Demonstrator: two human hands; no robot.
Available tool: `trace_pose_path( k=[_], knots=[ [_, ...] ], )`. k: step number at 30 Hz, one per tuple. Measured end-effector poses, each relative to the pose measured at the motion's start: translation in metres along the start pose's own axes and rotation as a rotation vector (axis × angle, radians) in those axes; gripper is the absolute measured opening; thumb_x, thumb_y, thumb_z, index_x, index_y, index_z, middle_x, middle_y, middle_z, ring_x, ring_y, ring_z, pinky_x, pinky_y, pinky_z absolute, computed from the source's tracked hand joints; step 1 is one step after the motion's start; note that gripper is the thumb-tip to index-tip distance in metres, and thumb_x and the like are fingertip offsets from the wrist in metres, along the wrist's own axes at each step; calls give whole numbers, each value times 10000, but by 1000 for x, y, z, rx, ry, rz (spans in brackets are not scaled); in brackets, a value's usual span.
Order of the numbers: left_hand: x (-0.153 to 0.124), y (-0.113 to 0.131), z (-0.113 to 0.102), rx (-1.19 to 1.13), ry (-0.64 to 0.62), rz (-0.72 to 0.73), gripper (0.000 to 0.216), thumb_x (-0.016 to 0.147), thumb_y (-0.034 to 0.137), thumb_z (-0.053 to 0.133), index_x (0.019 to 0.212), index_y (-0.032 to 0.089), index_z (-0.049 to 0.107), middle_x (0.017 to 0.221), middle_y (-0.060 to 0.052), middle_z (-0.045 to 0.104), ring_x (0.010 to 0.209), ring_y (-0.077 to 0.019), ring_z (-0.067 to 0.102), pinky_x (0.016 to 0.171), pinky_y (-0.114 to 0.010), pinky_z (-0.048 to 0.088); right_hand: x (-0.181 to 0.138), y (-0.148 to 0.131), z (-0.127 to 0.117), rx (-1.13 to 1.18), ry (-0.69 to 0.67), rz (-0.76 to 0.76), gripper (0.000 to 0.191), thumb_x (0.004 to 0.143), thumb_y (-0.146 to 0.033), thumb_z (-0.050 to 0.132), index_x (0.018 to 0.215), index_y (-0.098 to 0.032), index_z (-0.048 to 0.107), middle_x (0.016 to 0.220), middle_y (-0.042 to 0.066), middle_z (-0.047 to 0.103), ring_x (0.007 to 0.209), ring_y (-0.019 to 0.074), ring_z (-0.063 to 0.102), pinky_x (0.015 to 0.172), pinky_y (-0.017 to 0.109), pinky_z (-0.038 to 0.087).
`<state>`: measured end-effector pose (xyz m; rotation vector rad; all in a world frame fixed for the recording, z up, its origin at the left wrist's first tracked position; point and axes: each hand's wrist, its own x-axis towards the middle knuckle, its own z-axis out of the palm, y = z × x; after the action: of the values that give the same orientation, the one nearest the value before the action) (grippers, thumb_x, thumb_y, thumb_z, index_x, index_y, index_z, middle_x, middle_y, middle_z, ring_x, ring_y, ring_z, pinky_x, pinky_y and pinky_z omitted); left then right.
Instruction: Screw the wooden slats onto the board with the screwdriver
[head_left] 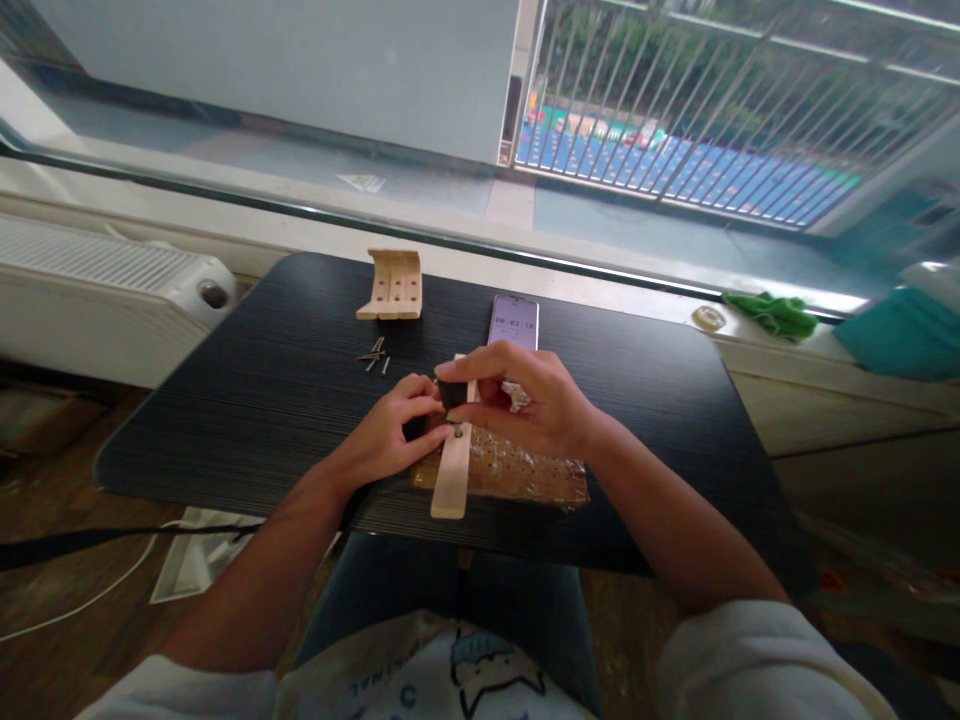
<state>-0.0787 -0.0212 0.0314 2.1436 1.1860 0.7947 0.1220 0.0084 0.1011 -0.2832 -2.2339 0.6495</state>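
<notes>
A light wooden strip (453, 480) lies across a plastic-wrapped wooden board (525, 470) near the front edge of the black table (247, 400). My right hand (525, 400) is closed round a small dark tool (452, 392), held upright over a hole in the strip. My left hand (386, 430) rests beside it, with fingertips pinched at the base of the tool, on something too small to name. Several loose screws (375, 356) lie a little beyond my left hand.
A curved wooden piece with holes (393, 285) sits at the table's far side. A phone (514, 322) with a lit screen lies just beyond my right hand. A radiator (105, 275) stands at left. A green cloth (772, 312) and a tape roll (708, 318) lie on the windowsill.
</notes>
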Motion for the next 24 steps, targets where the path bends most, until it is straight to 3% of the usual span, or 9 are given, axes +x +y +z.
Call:
trace_pose_path(
  k=[8,24],
  knots=[
    [0,-2,1,-2,34,29,207,840,358,560,831,167,640,951,-69,616,910,-219,590,854,-371,495,1,1,2,-42,103,-85,241,865,-211,624,1089,-146,563,893,10,666,732,57,602,639,162,478],
    [-1,-6,4,26,60,62,202,841,349,563,897,178,654,940,-47,586,909,-217,569,811,-351,500,-2,4,5,-284,162,-108,209,860,-234,624,1033,-151,540,823,0,638,659,60,591,567,176,447]
  ],
)
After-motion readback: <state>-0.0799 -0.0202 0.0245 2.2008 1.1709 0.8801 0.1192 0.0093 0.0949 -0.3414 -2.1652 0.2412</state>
